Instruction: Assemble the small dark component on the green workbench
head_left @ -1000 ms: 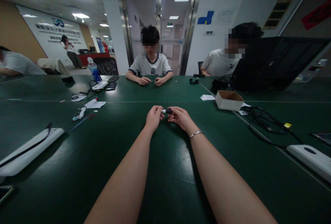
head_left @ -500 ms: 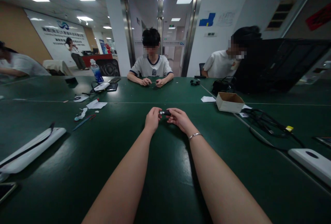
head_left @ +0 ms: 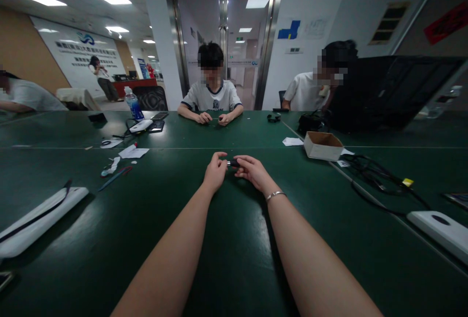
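Observation:
In front of me, just above the dark green table (head_left: 234,239), my two hands meet at a small black stick with a silver end (head_left: 231,163). My right hand (head_left: 256,171) pinches its black part between thumb and fingers, the lower fingers curled loosely beneath. At the silver end, the thumb of my left hand (head_left: 214,174) is bent in against it, while the index finger is raised off it. Left fingertips partly cover that end, so its exact kind cannot be made out. A silver bracelet (head_left: 275,195) circles my right wrist.
To the right are an open cardboard box (head_left: 323,146), black cables (head_left: 376,175) and a white device (head_left: 438,231). At left lie a long white case (head_left: 44,214), a blue tool (head_left: 114,179) and paper scraps (head_left: 133,151). Across the table sits a person (head_left: 212,92).
The index finger of my left hand has lifted off the stick. My right hand still holds it. The view has shifted slightly.

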Demonstrator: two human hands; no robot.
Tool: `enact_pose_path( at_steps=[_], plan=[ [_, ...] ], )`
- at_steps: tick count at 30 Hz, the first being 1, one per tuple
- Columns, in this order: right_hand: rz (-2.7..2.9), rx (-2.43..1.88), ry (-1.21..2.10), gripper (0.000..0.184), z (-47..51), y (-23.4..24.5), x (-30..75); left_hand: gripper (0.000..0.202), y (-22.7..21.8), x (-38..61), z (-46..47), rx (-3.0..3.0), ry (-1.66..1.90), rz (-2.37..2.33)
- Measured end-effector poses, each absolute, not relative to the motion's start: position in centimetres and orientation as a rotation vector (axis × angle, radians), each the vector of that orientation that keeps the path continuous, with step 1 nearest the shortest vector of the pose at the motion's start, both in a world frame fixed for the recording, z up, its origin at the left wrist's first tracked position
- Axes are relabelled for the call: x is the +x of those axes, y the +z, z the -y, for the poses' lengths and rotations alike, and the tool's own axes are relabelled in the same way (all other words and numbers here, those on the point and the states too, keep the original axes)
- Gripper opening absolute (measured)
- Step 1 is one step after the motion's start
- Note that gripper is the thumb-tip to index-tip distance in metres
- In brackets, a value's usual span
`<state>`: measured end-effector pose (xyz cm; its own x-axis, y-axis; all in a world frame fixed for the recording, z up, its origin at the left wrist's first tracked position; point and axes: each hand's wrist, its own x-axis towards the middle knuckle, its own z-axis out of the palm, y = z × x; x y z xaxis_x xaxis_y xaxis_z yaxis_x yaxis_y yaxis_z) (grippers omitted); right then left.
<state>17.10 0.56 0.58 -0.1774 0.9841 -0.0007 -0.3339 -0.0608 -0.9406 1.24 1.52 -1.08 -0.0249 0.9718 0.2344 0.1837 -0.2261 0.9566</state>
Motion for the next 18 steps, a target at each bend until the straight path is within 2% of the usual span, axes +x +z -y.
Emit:
enact_pose_path(
  at_steps=[11,18],
  plan=[
    [1.065,-0.893,1.502,0.009,-0.61,0.59,17.15,0.027,-0.11,1.17,-1.1,1.363,1.296,-1.206],
    [1.06,-0.884,1.499,0.01,-0.57,0.61,17.06,0.03,-0.3,1.14,-0.98,1.488,1.255,-1.181]
  ],
)
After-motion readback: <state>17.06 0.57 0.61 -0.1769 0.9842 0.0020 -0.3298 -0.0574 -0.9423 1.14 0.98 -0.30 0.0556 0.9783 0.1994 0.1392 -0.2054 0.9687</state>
